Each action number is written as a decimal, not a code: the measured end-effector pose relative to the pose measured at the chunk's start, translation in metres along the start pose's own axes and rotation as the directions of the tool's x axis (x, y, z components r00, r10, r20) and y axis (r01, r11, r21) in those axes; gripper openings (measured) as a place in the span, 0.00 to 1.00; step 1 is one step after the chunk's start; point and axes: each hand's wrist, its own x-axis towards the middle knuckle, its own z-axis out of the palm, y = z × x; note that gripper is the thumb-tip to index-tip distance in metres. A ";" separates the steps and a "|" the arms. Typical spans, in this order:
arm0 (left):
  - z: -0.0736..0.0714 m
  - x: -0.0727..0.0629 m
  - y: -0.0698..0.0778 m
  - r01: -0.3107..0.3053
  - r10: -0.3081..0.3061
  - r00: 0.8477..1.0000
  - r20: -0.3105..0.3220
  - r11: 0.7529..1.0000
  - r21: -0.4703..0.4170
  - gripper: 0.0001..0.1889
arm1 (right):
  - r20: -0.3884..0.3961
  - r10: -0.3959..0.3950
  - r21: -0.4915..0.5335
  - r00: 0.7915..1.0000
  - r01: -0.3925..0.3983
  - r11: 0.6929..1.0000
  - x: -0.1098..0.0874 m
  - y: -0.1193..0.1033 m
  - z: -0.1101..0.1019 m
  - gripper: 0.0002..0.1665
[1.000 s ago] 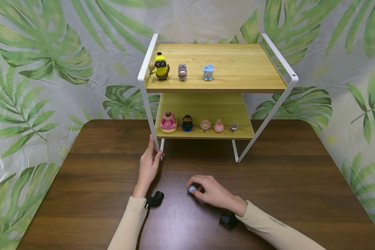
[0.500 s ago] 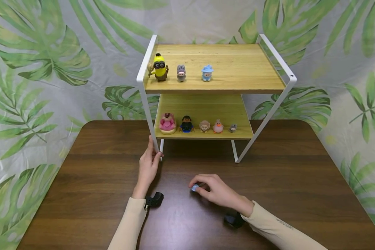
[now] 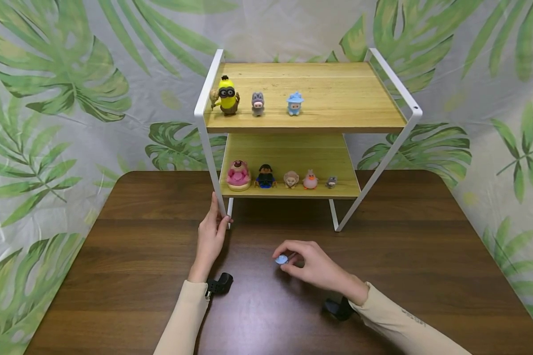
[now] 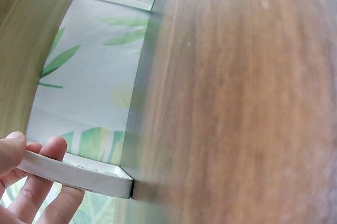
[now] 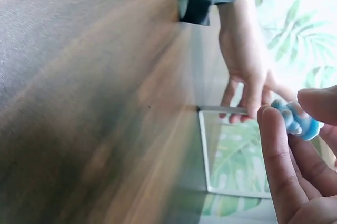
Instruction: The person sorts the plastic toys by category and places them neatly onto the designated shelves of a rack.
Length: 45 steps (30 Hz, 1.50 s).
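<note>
My right hand pinches a small blue figurine between thumb and fingers, in front of the shelf. In the right wrist view the blue figurine shows a pale face and a wide brim. My left hand grips the white front leg of the two-tier shelf, thumb on one side and fingers on the other. On the upper board stand a yellow minion figure, a grey figurine and a light-blue hatted figurine.
Along the lower board sit a pink bear, a dark-clothed figure, a beige lion-like figurine, a pink duck-like figurine and a tiny grey figurine. The brown table ends at a leaf-print cloth.
My right hand has moved slightly right and away from me, toward the shelf, carrying the blue figurine. My left hand stays on the shelf leg.
</note>
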 end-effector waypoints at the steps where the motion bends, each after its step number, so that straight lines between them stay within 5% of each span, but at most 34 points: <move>1: 0.000 0.000 0.000 -0.001 0.001 1.000 0.000 1.000 -0.001 0.51 | -0.008 -0.007 -0.005 1.000 0.007 1.000 0.000 -0.001 -0.001 0.13; 14: 0.001 0.000 0.000 0.007 -0.007 1.000 0.002 1.000 -0.004 0.51 | -0.093 -0.107 -0.046 0.990 0.104 0.994 0.001 -0.011 -0.022 0.13; 45: 0.001 0.000 0.000 -0.014 0.014 1.000 -0.005 1.000 0.000 0.51 | -0.241 -0.281 -0.081 0.929 0.270 0.960 0.010 -0.046 -0.067 0.19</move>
